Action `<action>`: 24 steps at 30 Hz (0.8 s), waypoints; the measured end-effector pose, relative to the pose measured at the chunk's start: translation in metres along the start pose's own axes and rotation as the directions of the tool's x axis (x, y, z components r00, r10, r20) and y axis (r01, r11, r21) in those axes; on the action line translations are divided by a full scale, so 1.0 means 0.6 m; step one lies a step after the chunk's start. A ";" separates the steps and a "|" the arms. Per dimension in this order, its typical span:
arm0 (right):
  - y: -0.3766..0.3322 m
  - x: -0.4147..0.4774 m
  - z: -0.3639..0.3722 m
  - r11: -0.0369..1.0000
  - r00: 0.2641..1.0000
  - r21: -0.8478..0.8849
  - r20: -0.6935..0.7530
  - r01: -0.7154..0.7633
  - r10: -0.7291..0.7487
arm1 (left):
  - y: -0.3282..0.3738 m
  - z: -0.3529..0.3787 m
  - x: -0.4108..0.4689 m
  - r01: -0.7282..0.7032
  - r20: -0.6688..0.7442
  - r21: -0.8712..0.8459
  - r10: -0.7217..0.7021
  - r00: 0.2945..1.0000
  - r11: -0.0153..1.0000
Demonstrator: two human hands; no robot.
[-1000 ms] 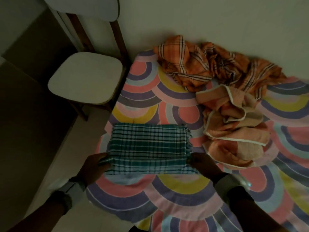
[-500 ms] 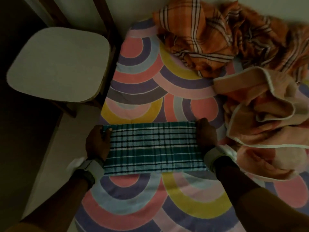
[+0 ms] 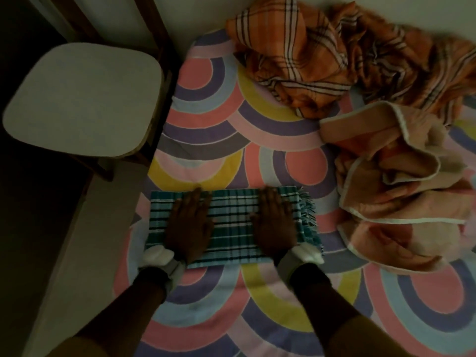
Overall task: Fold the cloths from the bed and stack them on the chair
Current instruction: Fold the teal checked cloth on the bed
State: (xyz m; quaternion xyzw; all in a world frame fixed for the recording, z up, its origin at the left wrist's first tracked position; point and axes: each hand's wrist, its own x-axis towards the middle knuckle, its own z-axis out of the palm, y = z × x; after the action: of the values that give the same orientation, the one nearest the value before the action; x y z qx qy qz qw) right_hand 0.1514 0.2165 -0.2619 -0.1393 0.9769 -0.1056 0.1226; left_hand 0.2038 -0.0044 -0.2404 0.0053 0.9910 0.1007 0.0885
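Progress: one cloth of three folded, none stacked yet.
One chair (image 3: 82, 99) stands just beside the bed (image 3: 206, 130) and carries no cloth; on the bed near it lies one teal checked cloth (image 3: 231, 222), folded to a narrow strip, left hand (image 3: 189, 225) and right hand (image 3: 274, 225) pressing it flat, fingers straight, gripping nothing. Further right, one orange plaid cloth (image 3: 322, 47) and one peach towel (image 3: 399, 189) lie crumpled, both, I judge, left to fold.
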 end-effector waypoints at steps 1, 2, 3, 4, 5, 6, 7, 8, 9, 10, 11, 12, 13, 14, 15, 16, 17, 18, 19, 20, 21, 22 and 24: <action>0.026 -0.001 -0.003 0.998 0.998 -0.015 -0.004 -0.061 0.061 | -0.019 0.001 -0.010 0.050 -0.021 0.025 -0.050 0.999 0.998; 0.043 -0.004 -0.017 0.994 0.994 -0.027 -0.007 -0.106 0.106 | -0.030 -0.002 -0.021 0.105 -0.035 0.035 -0.104 0.994 0.994; 0.050 -0.002 -0.022 0.988 0.988 -0.023 0.010 -0.153 0.153 | -0.039 -0.002 -0.029 0.188 -0.018 0.042 -0.188 0.982 0.981; 0.048 -0.009 -0.036 0.977 0.977 0.000 0.022 -0.213 0.213 | -0.036 -0.006 -0.044 0.296 -0.008 0.039 -0.296 0.955 0.955; 0.037 -0.021 -0.054 0.961 0.962 0.051 0.049 -0.271 0.269 | -0.026 -0.012 -0.062 0.412 -0.003 0.004 -0.412 0.911 0.911; 0.018 -0.040 -0.078 0.932 0.940 0.120 0.064 -0.341 0.336 | -0.011 -0.022 -0.085 0.525 -0.002 -0.063 -0.526 0.850 0.849; -0.002 -0.066 -0.100 0.906 0.925 0.187 0.043 -0.379 0.378 | 0.009 -0.036 -0.106 0.616 0.027 -0.144 -0.620 0.784 0.774; -0.023 -0.091 -0.103 0.891 0.916 0.245 -0.027 -0.382 0.400 | 0.026 -0.040 -0.122 0.679 0.067 -0.234 -0.686 0.725 0.695; -0.042 -0.124 -0.105 0.884 0.908 0.298 -0.106 -0.360 0.405 | 0.050 -0.056 -0.140 0.719 0.089 -0.333 -0.739 0.668 0.610; -0.059 -0.159 -0.107 0.851 0.887 0.382 -0.142 -0.360 0.438 | 0.078 -0.070 -0.155 0.737 0.099 -0.430 -0.784 0.613 0.521; -0.071 -0.185 -0.100 0.750 0.845 0.519 -0.093 -0.410 0.527 | 0.101 -0.077 -0.165 0.764 0.176 -0.514 -0.824 0.538 0.390; -0.077 -0.192 -0.094 0.565 0.770 0.650 0.052 -0.509 0.635 | 0.117 -0.085 -0.161 0.790 0.290 -0.565 -0.838 0.462 0.240; -0.074 -0.188 -0.084 0.308 0.678 0.747 0.250 -0.590 0.691 | 0.125 -0.082 -0.152 0.796 0.412 -0.603 -0.832 0.371 0.057; -0.069 -0.177 -0.074 0.048 0.579 0.783 0.416 -0.620 0.701 | 0.125 -0.068 -0.142 0.748 0.505 -0.653 -0.804 0.313 -0.119; -0.059 -0.165 -0.060 -0.153 0.533 0.789 0.529 -0.594 0.660 | 0.124 -0.055 -0.135 0.644 0.591 -0.707 -0.744 0.313 -0.291; -0.047 -0.153 -0.049 -0.272 0.540 0.788 0.587 -0.552 0.604 | 0.120 -0.046 -0.126 0.536 0.627 -0.741 -0.702 0.337 -0.404; -0.039 -0.134 -0.048 -0.355 0.558 0.779 0.620 -0.516 0.551 | 0.113 -0.050 -0.108 0.456 0.637 -0.756 -0.686 0.351 -0.469; -0.038 -0.124 -0.050 -0.401 0.578 0.774 0.633 -0.490 0.514 | 0.110 -0.049 -0.102 0.368 0.633 -0.771 -0.689 0.352 -0.520; -0.040 -0.121 -0.058 -0.448 0.593 0.770 0.637 -0.455 0.492 | 0.112 -0.056 -0.103 0.272 0.617 -0.787 -0.701 0.357 -0.554; -0.042 -0.120 -0.077 -0.488 0.609 0.767 0.634 -0.417 0.477 | 0.112 -0.070 -0.103 0.210 0.594 -0.802 -0.710 0.378 -0.560; -0.043 -0.113 -0.090 -0.525 0.626 0.766 0.624 -0.372 0.468 | 0.109 -0.080 -0.099 0.183 0.574 -0.814 -0.719 0.392 -0.551; -0.050 -0.113 -0.119 -0.551 0.649 0.764 0.612 -0.336 0.453 | 0.111 -0.106 -0.099 0.162 0.569 -0.815 -0.720 0.397 -0.556; -0.076 -0.117 -0.184 -0.568 0.678 0.759 0.601 -0.319 0.422 | 0.105 -0.165 -0.107 0.154 0.575 -0.812 -0.724 0.382 -0.563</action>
State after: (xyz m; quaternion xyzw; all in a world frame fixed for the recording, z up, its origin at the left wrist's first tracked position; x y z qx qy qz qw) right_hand 0.1986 0.2133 -0.1318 0.4263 0.4294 -0.7762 0.1773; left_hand 0.2492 0.0360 -0.1213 -0.5955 0.3674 0.7069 -0.1036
